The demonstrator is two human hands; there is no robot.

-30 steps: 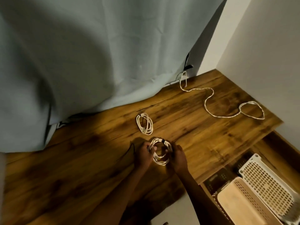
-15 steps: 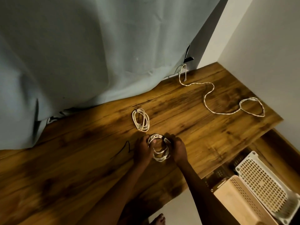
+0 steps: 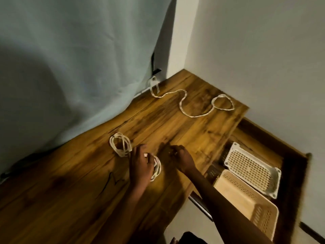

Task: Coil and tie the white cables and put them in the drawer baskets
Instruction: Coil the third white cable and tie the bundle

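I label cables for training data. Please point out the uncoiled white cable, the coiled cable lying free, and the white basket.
uncoiled white cable (image 3: 182, 107), head view, on its middle bend.
coiled cable lying free (image 3: 114, 147), head view, on its left loops.
white basket (image 3: 249, 166), head view, on its perforated bottom.
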